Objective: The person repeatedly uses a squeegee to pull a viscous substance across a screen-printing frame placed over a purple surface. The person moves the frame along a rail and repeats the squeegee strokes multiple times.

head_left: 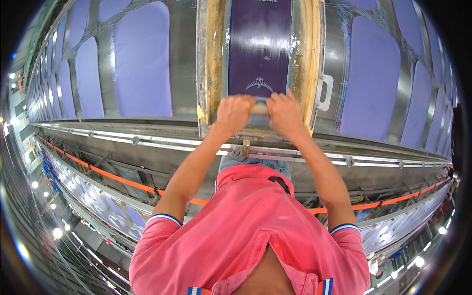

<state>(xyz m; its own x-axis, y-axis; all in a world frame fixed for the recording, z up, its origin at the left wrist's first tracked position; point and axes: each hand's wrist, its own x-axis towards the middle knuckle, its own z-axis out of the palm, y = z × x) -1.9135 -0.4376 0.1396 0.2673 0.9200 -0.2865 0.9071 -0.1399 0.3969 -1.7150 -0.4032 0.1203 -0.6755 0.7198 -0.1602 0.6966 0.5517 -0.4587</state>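
Both my hands are closed around the pale bar-shaped handle of a squeegee, side by side at the near end of a screen-printing frame. My left hand wraps the handle's left part and my right hand its right part. The squeegee's blade is mostly hidden under my hands. Beyond them stretches the frame's dark purple screen, shiny, with a pale arched design near my fingers. Worn yellowish borders run along both sides of the screen.
A white loop handle sits at the frame's right side. Lavender rounded panels lie on the grey table to the left, and similar panels to the right. A metal rail runs along the near edge, between the table and my body.
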